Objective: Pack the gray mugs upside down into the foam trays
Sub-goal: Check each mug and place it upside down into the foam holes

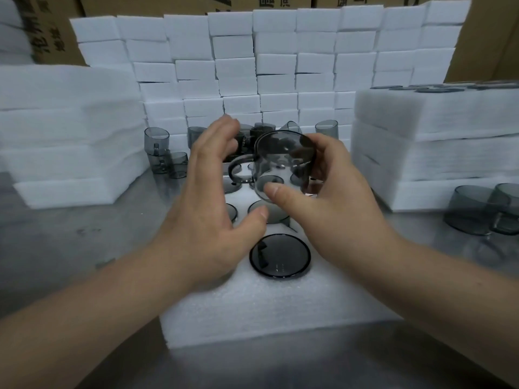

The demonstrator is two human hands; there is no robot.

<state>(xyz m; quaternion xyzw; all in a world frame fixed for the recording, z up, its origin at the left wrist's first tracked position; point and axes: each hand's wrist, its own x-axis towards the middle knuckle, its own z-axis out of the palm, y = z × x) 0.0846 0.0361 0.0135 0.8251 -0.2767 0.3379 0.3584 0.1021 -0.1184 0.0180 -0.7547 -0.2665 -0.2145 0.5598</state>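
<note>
At 9 o'clock a stack of foam sheets (70, 130) lies on the steel table (70, 234), and at 10 o'clock, just beyond it, stand a few loose gray mugs (157, 147). My left hand (213, 203) is spread, fingers straight and holding nothing, close beside the handle of the gray mug (283, 164); I cannot tell whether it touches. That mug is tilted in the air over the foam tray (252, 310), its handle pointing to 9 o'clock. My right hand (331, 203) pinches it, thumb on the near wall and fingers curled round the far side. At 6 o'clock from the mug, a seated mug (280, 255) sits upside down in a tray hole, base up. At 12 o'clock rises a wall of white foam blocks (280, 66). At 3 o'clock are stacked foam trays (421, 141), and at 4 o'clock two more mugs (483, 211) lie on the table.
</note>
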